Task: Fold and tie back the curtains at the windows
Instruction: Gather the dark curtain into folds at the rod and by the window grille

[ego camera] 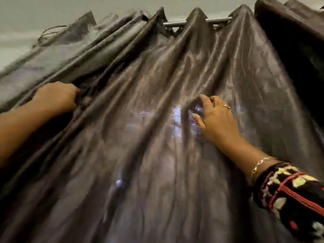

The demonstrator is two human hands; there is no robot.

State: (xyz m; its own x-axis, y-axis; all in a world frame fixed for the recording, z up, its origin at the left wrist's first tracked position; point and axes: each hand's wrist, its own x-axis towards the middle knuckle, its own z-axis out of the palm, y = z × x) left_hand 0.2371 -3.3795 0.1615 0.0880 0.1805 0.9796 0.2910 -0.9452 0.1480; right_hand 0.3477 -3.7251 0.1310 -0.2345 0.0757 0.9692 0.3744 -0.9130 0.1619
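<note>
A shiny dark brown curtain [154,146] fills most of the view, hanging in folds from a metal rod [177,23] at the top. My left hand [57,98] grips a bunch of gathered pleats at the curtain's left side, fingers buried in the cloth. My right hand [215,118] lies on a raised fold near the middle, thumb and fingers curved round the ridge of that fold. Light shines through the fabric just left of the right hand.
A pale wall [35,18] shows at the upper left, with a loose dark cord [50,33] hanging by the curtain's top edge. A second, darker curtain panel [301,55] hangs at the far right.
</note>
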